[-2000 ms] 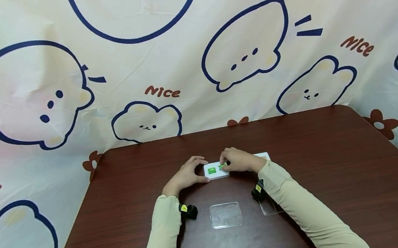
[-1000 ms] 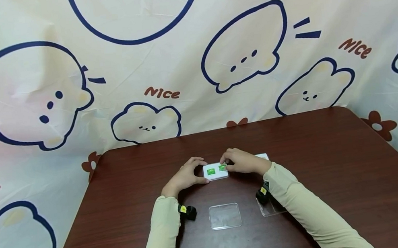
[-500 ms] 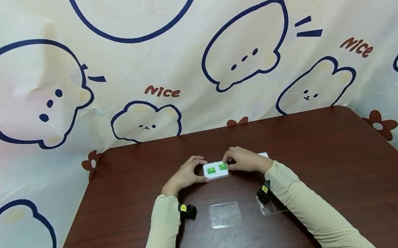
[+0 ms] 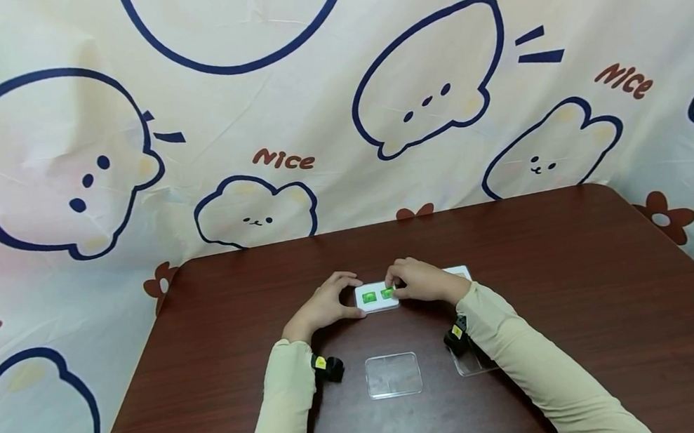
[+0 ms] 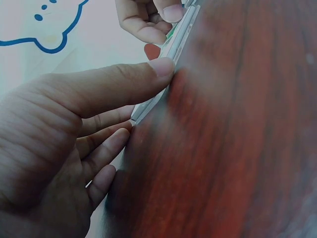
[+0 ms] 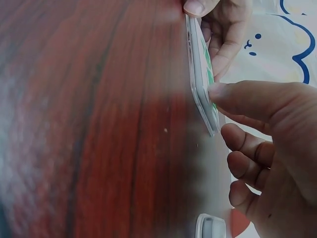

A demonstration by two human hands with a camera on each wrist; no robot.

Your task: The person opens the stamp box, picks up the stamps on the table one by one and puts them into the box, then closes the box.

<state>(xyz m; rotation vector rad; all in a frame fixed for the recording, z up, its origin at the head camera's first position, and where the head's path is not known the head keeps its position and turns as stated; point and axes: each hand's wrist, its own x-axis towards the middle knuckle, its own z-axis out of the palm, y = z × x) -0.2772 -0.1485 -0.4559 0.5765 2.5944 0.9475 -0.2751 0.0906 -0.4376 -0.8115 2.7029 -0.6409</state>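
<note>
A white flat rectangular case [image 4: 378, 305] with a clear rim lies on the table, two small green pieces on its face. My left hand [image 4: 326, 305] holds its left end, thumb along the near edge and fingers at the far edge. The left green piece [image 4: 369, 297] shows fully. My right hand [image 4: 419, 281] pinches the right green piece [image 4: 387, 293] between thumb and forefinger, partly covering it. In the right wrist view, the thumb [image 6: 218, 91] rests against the case's face by the green, and the other fingers curl loosely off it.
A clear shallow plastic lid [image 4: 393, 375] lies nearer on the brown table [image 4: 236, 306]. Another clear lid [image 4: 469, 366] is partly under the right forearm. Behind the right wrist, a second white case [image 4: 462, 272] shows in part. A patterned cloth backdrop [image 4: 323, 106] stands behind.
My right fingers shift slightly off the green piece to the right, then come back over it; the piece sits a touch further left. The left hand stays on the case.
</note>
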